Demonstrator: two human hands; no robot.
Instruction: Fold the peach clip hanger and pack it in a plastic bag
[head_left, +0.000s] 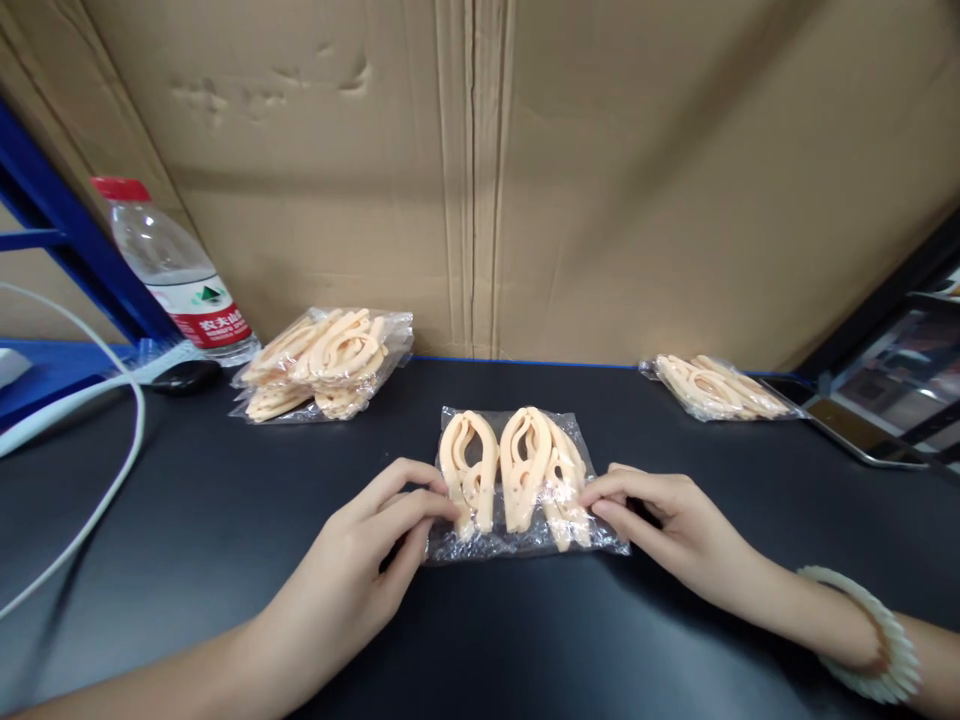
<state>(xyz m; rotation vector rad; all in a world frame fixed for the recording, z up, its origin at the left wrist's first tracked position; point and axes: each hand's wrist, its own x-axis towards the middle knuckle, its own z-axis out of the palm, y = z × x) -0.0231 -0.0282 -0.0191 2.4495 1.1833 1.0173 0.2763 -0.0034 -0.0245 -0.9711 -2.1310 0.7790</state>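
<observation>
In the middle of the black table lies a clear plastic bag (pixel 525 541) holding several beige plastic pieces (pixel 523 470) that look like folding clothes hangers. They sit in two groups, with their looped ends toward the back wall. My left hand (pixel 375 550) pinches the bag's left edge between thumb and fingers. On the opposite side, my right hand (pixel 671 520) is closed on the right edge in a similar pinch. The bag lies flat, its near end wrinkled and shiny.
Behind on the left, several similar filled bags (pixel 322 362) are stacked beside a water bottle (pixel 196 285). Another filled bag (pixel 720 388) lies back right, near a phone (pixel 862 432). A white cable (pixel 135 450) curves along the left. A cardboard wall (pixel 600 180) closes off the back.
</observation>
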